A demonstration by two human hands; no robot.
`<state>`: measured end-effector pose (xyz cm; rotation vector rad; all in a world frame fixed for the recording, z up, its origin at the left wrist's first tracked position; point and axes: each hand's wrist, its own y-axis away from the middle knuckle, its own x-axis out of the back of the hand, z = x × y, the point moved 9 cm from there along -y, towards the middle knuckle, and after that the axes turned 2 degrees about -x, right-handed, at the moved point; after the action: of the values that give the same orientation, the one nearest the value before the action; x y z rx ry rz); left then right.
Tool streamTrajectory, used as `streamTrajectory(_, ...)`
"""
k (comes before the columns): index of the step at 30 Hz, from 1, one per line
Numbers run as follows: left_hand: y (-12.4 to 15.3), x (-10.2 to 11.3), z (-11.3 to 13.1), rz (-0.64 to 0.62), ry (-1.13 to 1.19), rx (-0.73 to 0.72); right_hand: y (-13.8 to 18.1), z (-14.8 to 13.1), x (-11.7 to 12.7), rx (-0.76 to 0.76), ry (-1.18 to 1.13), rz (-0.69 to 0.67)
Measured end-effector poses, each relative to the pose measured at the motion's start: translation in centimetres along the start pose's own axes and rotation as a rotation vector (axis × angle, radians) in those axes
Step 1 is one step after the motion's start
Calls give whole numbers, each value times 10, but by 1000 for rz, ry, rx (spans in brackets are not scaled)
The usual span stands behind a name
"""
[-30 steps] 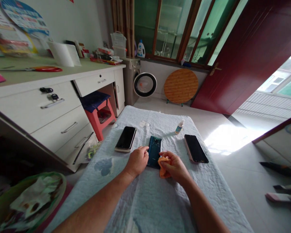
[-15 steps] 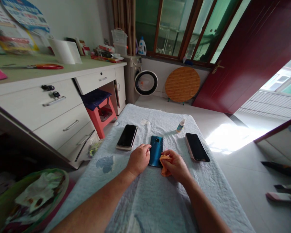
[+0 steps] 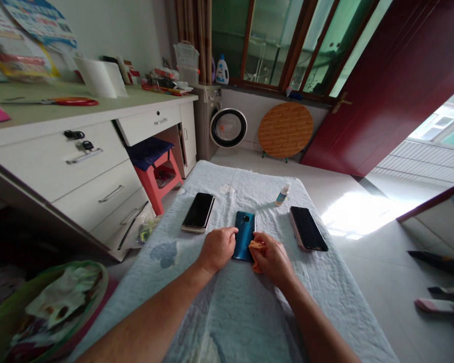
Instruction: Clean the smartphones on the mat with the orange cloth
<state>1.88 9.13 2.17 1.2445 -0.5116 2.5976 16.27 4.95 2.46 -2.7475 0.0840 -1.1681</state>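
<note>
A teal phone (image 3: 244,234) lies back-up in the middle of a light blue towel (image 3: 230,312) spread over a low table. My left hand (image 3: 217,247) rests against the phone's left edge with curled fingers steadying it. My right hand (image 3: 272,258) is closed on a small orange cloth (image 3: 256,246), pressed at the phone's lower right edge. A black-screened phone (image 3: 198,212) lies to the left, and another dark phone (image 3: 308,228) to the right.
A small spray bottle (image 3: 282,195) stands on the towel behind the phones. A white desk with drawers (image 3: 83,166) and a red stool (image 3: 155,174) are at the left. A green basin with rags (image 3: 41,312) sits at the lower left. A dark red door (image 3: 382,85) is at the right.
My right hand with the orange cloth has slid slightly up along the teal phone's right edge. My left hand stays on the phone's left side.
</note>
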Motion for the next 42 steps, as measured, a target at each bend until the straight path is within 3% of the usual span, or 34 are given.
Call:
streamTrajectory(6,1,5,2,17,0,17,2,-2,2,-1,16,-8)
streamTrajectory(13,0,1,3,40,52,-42,3,-17,2,144,132,35)
streamTrajectory(20,-1,1,4,73,42,-96,8,-27,-11,231,243,-48)
streamTrajectory(29,0,-8,6,-10,-3,-127,7,-22,-12,205,216,-59)
streamTrajectory(35,1,-7,7,-21,-21,-136,-5,-20,-11,176,295,-106)
streamTrajectory(42,2,-6,11,-34,-33,-152,-44,-12,-6,130,430,-177)
